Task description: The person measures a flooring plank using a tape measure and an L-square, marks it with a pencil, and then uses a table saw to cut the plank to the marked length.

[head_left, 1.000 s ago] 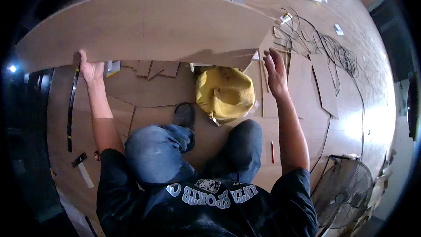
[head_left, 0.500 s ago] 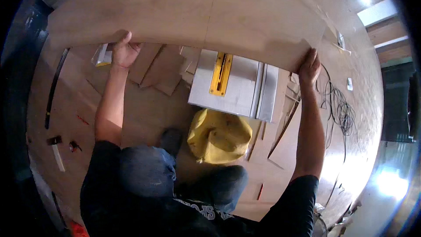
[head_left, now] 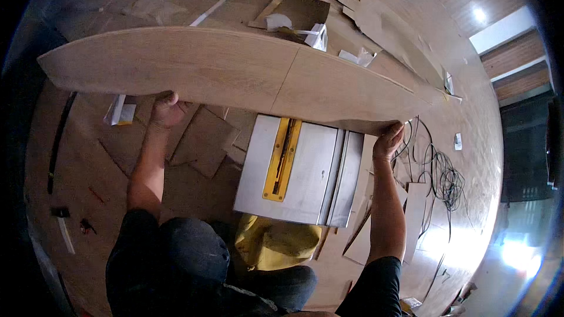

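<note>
A long, thin plywood board (head_left: 223, 70), crossed by a thin dark line, spans the view in front of me. My left hand (head_left: 168, 110) is closed on its near edge left of the middle, thumb on the top face. Near the right end, my right hand (head_left: 389, 141) grips the same edge; its fingers are partly hidden. Between my arms stands a table saw (head_left: 311, 170) with a grey metal top and a yellow slotted insert (head_left: 282, 161). The board covers the far end of the saw top. I cannot tell whether the two touch.
Below the saw's near side hangs a yellow cloth bag (head_left: 279, 243), close to my knees. Black cable (head_left: 446, 182) lies coiled on the floor at right. A hammer (head_left: 63, 229) lies at far left. Offcuts (head_left: 202, 141) and cardboard scraps (head_left: 388, 29) litter the floor.
The board has tilted, so more floor shows beyond its far edge. In the picture, both hands, the board and the saw sit lower than before. Both hands keep their grip.
</note>
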{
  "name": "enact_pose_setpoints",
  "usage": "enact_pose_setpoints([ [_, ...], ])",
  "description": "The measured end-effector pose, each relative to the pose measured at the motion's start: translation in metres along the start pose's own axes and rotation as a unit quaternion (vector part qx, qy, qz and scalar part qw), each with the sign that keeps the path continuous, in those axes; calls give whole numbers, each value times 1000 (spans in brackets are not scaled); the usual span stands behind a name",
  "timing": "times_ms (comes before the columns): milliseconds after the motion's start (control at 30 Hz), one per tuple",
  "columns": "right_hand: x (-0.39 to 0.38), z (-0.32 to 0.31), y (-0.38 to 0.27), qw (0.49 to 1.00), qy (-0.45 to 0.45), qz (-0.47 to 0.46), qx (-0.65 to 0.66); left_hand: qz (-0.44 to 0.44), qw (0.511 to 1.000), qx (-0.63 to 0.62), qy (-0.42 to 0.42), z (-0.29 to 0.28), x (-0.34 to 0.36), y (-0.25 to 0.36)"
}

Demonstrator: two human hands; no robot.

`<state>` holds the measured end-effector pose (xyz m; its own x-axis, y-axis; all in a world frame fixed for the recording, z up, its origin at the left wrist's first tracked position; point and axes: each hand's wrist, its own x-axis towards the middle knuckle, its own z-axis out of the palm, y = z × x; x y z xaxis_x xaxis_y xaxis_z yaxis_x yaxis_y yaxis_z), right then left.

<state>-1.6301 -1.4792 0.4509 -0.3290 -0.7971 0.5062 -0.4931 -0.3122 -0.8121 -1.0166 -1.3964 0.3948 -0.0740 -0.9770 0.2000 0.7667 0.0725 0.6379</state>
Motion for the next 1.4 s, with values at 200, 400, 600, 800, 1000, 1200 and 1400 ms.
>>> enact_pose_setpoints([
  [200, 34, 8, 75, 911, 87, 327, 236, 8, 995, -2, -97, 2, 14, -1],
  [400, 83, 66, 122, 854, -198, 337, 344, 72, 987, 5, 147, 27, 27, 14],
  [600, 91, 97, 121, 785, -179, 435, 403, 67, 982, 20, 174, 28, 27, 27],
  [800, 79, 107, 152, 797, -166, 426, 394, 51, 986, -33, 152, 39, 30, 18],
  [1000, 27, 81, 150, 852, -138, 337, 376, 20, 983, -74, 169, 42, 43, -9],
  [1200, -24, -4, 19, 688, -71, 283, 665, -32, 982, 46, 181, 30, 52, -35],
  [1400, -19, 4, -34, 770, -24, 460, 441, -23, 984, 56, 170, 28, 69, -47],
])
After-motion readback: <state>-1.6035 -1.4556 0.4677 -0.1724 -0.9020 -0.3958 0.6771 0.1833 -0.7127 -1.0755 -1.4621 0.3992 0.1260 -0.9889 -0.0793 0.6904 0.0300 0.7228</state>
